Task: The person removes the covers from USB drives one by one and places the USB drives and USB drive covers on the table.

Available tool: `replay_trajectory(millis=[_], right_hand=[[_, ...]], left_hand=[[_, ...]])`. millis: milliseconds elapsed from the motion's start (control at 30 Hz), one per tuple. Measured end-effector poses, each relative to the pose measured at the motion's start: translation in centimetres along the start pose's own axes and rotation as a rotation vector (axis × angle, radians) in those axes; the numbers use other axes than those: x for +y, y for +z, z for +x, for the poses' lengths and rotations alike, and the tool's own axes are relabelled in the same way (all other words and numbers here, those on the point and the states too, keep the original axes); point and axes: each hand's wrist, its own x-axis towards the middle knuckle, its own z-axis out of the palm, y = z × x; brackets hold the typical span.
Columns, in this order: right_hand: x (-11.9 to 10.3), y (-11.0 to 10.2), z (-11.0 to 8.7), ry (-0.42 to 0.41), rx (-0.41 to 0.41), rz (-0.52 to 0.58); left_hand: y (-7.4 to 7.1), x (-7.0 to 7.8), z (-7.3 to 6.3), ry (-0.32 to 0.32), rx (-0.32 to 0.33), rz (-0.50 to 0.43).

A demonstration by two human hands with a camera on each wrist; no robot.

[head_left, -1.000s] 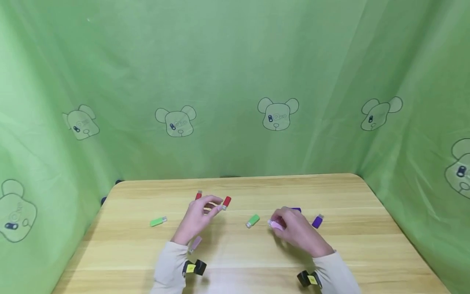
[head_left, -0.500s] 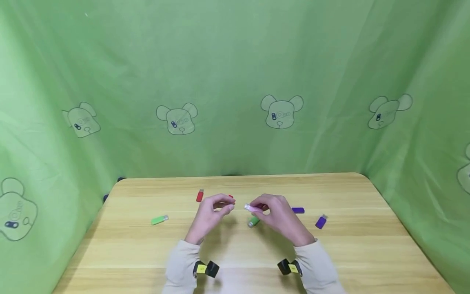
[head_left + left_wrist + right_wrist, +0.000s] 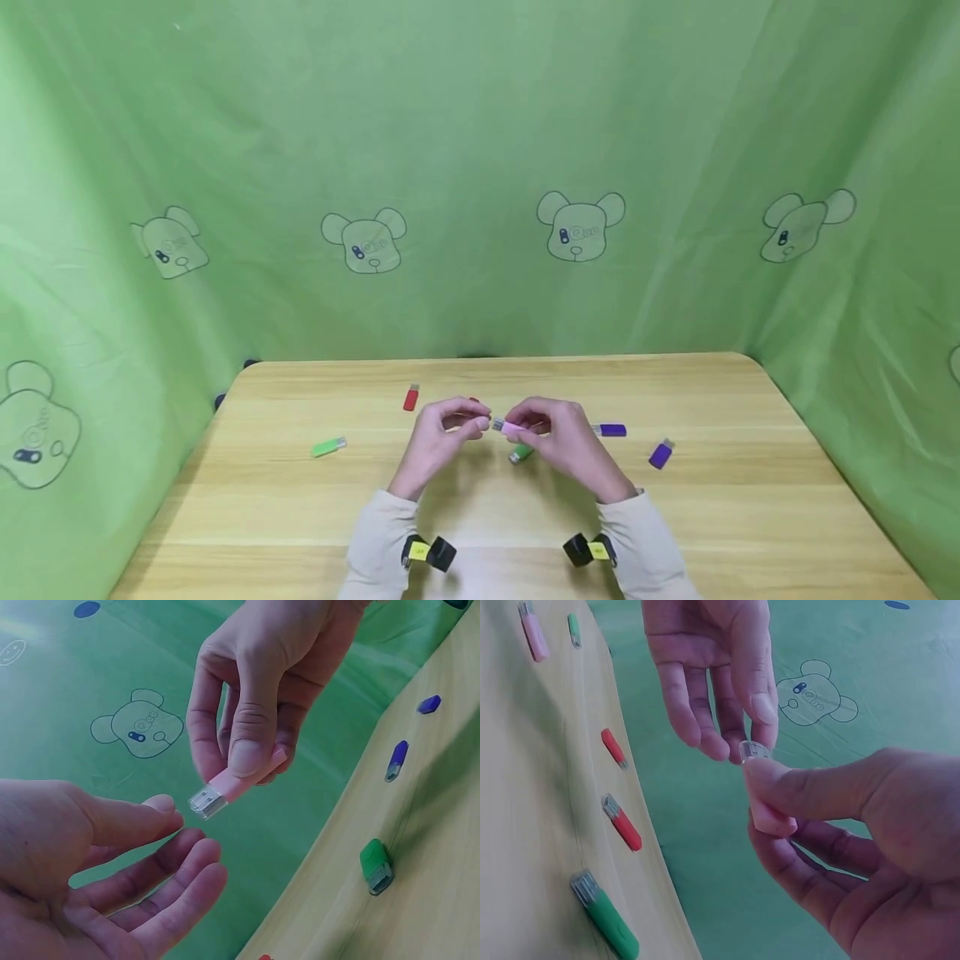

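Pink USB stick (image 3: 231,785) is pinched betw. thumb & fingers of R hand (image 3: 562,432), held up over table (image 3: 495,521). L hand (image 3: 435,442) is kept loosely curved, nothing gripped, fingertips just beside pink USB stick's clear-capped end. Under pink USB stick, near green stick (image 3: 611,919) is partly hidden (head view). R of it: purple stick (image 3: 613,430), 2nd purple (image 3: 662,454). Well L: far green stick (image 3: 327,447), red stick (image 3: 411,397).
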Motion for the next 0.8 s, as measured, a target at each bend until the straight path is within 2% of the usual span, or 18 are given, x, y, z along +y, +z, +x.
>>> replay_trajectory(millis=[133,267,567,800], right_hand=[[0.1,0.3,0.0,0.024,0.019,0.052],[-0.1,0.6,0.0,0.043,0.045,0.084],[-0.2,1.0,0.1,0.079,0.077,0.059],[-0.1,1.2,0.1,0.084,0.069,0.059]], left_hand=[[0.2,-0.2,0.0,-0.006,0.003,0.008],[0.5,-0.3,0.1,-0.004,0.005,-0.022],[0.8,-0.4,0.2,-0.014,0.007,-0.073],[0.9,-0.5,0.2,-0.027,0.01,-0.085]])
